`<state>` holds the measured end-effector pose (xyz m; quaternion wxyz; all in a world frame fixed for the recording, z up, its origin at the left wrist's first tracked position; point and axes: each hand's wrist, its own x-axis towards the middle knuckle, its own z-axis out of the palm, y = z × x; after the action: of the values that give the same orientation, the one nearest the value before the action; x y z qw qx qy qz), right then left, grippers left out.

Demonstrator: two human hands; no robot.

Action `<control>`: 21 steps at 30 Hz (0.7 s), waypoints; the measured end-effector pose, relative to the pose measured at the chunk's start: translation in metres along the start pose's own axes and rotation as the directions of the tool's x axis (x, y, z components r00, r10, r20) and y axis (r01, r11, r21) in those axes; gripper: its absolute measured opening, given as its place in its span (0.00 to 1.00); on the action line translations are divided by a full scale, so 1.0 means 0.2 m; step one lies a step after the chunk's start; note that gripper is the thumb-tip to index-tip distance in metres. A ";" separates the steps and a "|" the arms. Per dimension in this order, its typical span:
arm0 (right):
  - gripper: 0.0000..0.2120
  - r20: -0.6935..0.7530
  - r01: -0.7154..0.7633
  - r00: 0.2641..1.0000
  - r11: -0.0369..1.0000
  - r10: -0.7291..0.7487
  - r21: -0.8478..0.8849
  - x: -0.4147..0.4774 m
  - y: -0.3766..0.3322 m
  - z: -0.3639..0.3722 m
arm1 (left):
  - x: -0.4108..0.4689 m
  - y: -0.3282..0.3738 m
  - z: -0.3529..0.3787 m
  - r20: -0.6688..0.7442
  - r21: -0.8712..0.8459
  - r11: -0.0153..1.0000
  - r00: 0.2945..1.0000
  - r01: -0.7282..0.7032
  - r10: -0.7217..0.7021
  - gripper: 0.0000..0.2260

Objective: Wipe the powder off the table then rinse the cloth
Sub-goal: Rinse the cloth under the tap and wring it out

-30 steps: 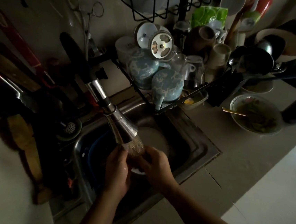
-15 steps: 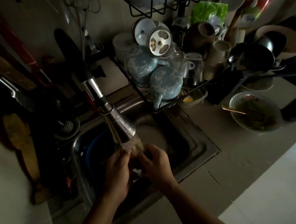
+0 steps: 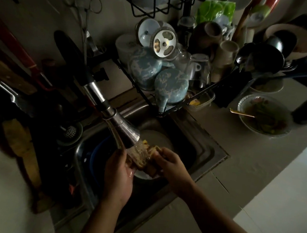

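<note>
Since half a second ago I see the cloth [image 3: 146, 158] pulled out wider between my two hands, where before it was bunched up small under the spray. My left hand [image 3: 118, 177] is curled closed on the cloth's near-left end, and my right hand [image 3: 170, 166] pinches its far-right end with fingers and thumb. Stretched this way, its long axis runs from one hand across to the other, rising a little toward the right hand, and its middle sits directly under the faucet head [image 3: 124, 132], which hangs just above and beyond my left hand with water falling on the cloth. Both hands are over the sink [image 3: 211, 152]; its rim lies close to the right of my right wrist, with open pale surface [image 3: 257, 164] beyond it. A dish rack [image 3: 170, 91] crowds the far side past my right hand.
</note>
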<state>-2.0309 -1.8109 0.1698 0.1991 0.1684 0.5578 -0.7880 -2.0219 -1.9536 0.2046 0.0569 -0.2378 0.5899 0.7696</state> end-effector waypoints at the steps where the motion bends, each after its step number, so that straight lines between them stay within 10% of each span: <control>1: 0.07 0.003 -0.058 0.998 0.997 0.058 0.053 0.01 0.01 -0.02 | 0.00 0.01 0.00 0.009 -0.055 0.998 1.000 -0.003 0.004 0.15; 11: 0.10 0.092 -0.437 0.890 0.779 0.446 0.450 0.11 0.07 0.02 | -0.03 -0.02 0.04 0.099 -0.227 0.962 0.987 0.149 -0.130 0.17; 17: 0.12 0.145 -0.306 0.952 0.795 0.271 0.524 0.11 0.04 -0.02 | 0.03 -0.03 -0.06 0.079 -0.007 0.988 0.985 0.151 -0.150 0.16; 21: 0.16 0.210 -0.062 0.978 0.966 0.008 0.251 0.06 0.03 -0.01 | 0.04 -0.09 -0.06 -0.056 0.108 0.975 0.980 0.194 -0.189 0.16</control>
<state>-2.0384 -1.8115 0.1586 0.2467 0.1198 0.4244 -0.8629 -2.0177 -1.9610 0.1826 0.1308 -0.3074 0.6081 0.7202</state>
